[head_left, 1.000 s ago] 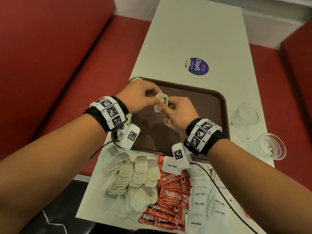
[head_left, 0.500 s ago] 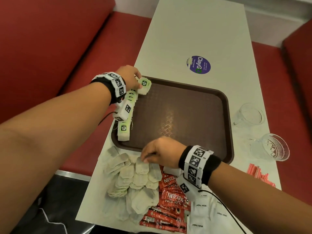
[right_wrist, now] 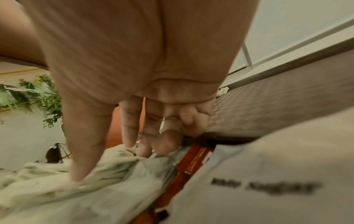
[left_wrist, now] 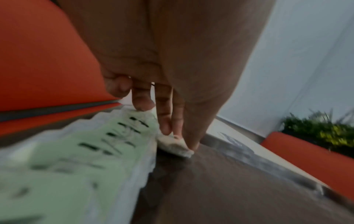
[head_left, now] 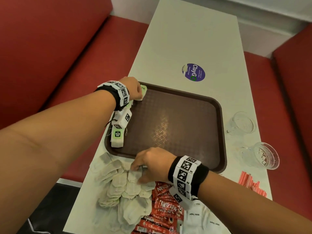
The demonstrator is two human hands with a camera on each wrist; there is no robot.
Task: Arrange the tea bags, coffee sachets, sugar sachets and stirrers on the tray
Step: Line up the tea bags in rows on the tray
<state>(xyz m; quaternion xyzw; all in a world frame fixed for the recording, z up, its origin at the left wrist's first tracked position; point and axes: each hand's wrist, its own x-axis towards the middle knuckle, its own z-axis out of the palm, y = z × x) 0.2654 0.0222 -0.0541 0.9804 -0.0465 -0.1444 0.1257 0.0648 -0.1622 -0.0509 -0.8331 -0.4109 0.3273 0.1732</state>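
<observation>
Left hand is down at the far left corner of the brown tray, fingertips and thumb pinching one tea bag against the tray floor at the head of the row of tea bags lined up along the tray's left edge. Right hand is working the loose heap of tea bags on the bench just in front of the tray, thumb and fingers pressing into the pile, and whether that grip has closed on a single bag cannot be told from here. These bags look feather-light, soft and crumply, likely to drag a neighbour along by its string, so the flat paper edge or the tag is the place to pinch. Coffee sachets and sugar sachets sit beside the heap, near the front edge, slick and flat by the look of them. Red stirrers wait off to the right, near two glass cups.
</observation>
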